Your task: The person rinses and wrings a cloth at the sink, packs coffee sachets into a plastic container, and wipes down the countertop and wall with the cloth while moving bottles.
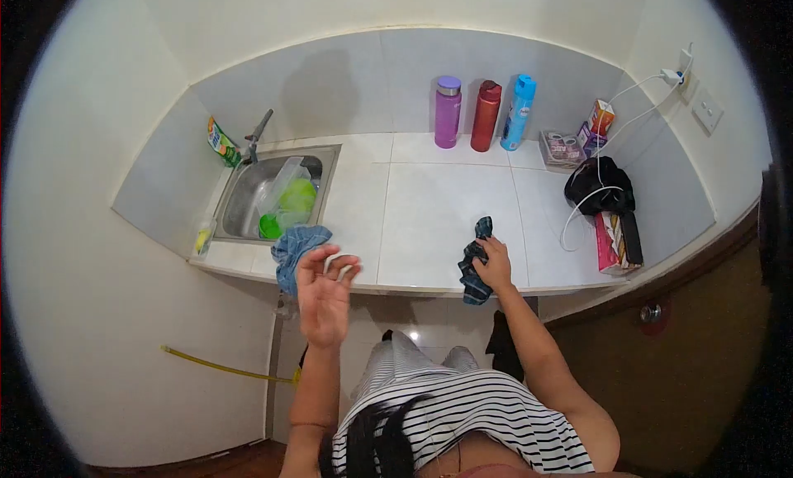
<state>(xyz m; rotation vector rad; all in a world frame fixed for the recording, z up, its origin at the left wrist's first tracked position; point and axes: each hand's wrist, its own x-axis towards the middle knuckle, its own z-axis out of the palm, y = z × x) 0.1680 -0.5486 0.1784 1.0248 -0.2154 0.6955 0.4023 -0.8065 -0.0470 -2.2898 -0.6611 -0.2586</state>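
My right hand [496,266] is closed on a dark plaid cloth [475,267], bunched up at the front edge of the white tiled counter [438,205]. Part of the cloth hangs over that edge. My left hand [324,300] is raised with the palm turned up, its fingers loosely bent and apart, and nothing in it. Just behind it, a crumpled blue cloth [299,245] lies at the front corner of the sink and droops over the counter's edge; my left fingers overlap it in this view.
Green and clear plastic containers [297,197] sit in the steel sink [244,197]. Along the back stand a purple bottle [447,114], a red bottle [486,118] and a blue spray can [518,114]. To the right are boxes, a black bag [600,186] and a white cable [570,222].
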